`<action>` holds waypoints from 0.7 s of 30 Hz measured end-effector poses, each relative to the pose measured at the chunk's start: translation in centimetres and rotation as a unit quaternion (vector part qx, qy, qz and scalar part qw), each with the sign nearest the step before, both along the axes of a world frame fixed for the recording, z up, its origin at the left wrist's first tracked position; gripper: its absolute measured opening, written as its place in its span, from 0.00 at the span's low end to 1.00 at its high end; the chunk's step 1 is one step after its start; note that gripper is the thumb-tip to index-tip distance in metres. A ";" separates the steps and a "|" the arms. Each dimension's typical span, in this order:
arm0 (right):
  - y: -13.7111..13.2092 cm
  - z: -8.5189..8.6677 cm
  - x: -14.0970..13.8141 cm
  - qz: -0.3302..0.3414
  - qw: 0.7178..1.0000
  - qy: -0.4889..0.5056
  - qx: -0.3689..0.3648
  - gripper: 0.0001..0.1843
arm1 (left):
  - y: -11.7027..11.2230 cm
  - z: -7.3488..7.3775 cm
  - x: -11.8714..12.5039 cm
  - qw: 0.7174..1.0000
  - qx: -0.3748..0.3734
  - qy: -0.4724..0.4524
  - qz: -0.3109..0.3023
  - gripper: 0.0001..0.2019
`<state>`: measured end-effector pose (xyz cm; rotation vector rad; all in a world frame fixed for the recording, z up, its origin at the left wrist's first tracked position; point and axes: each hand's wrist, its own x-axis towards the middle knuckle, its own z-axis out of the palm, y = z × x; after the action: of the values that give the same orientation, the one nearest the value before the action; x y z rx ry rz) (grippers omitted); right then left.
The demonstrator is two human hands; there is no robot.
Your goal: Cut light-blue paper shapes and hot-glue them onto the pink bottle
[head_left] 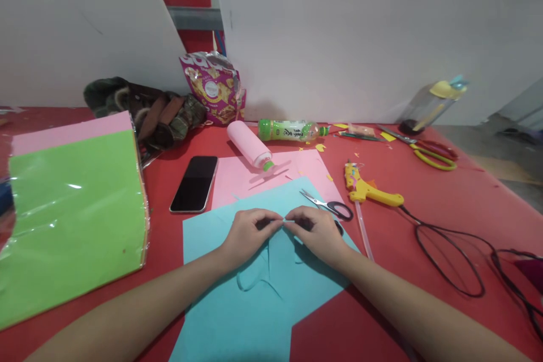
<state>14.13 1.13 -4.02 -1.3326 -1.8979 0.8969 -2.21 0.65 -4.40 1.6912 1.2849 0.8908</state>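
Pinch from both sides: left hand [247, 236] and right hand [317, 233] closed on ends of blue strip [283, 220], long axis left to right, equally near both, over blue sheet [254, 311].

Blue strip [284, 220]: thin, pale blue paper, short, held level just above sheet, each end pinched, left hand [248, 235] and right hand [318, 232]. Blue sheet [254, 317]: large, same pale blue, flat on red counter near front edge, turned askew, cut curl lying loose on it.
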 end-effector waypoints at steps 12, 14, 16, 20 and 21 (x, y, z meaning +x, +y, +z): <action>0.1 0.1 -0.1 -0.009 0.996 0.035 -0.076 0.05 | 0.0 -0.3 0.0 0.999 0.045 0.015 -0.004 0.05; 0.2 0.2 -0.1 -0.016 0.995 0.041 -0.085 0.05 | 0.0 -0.3 0.0 0.999 0.033 0.017 0.004 0.06; 0.2 0.3 -0.1 -0.022 0.995 0.046 -0.091 0.05 | 0.0 -0.3 -0.1 1.000 0.014 0.017 0.013 0.07; 0.2 0.3 -0.1 -0.030 0.993 0.056 -0.102 0.06 | 0.2 -0.2 0.0 1.000 -0.028 0.001 0.011 0.09; 0.2 0.3 -0.1 -0.031 0.993 0.058 -0.102 0.06 | 0.3 -0.1 0.0 0.999 -0.035 0.002 0.006 0.10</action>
<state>13.99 1.29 -3.72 -1.4174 -1.7024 1.1367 -2.23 0.91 -4.50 1.6331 1.3156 0.8407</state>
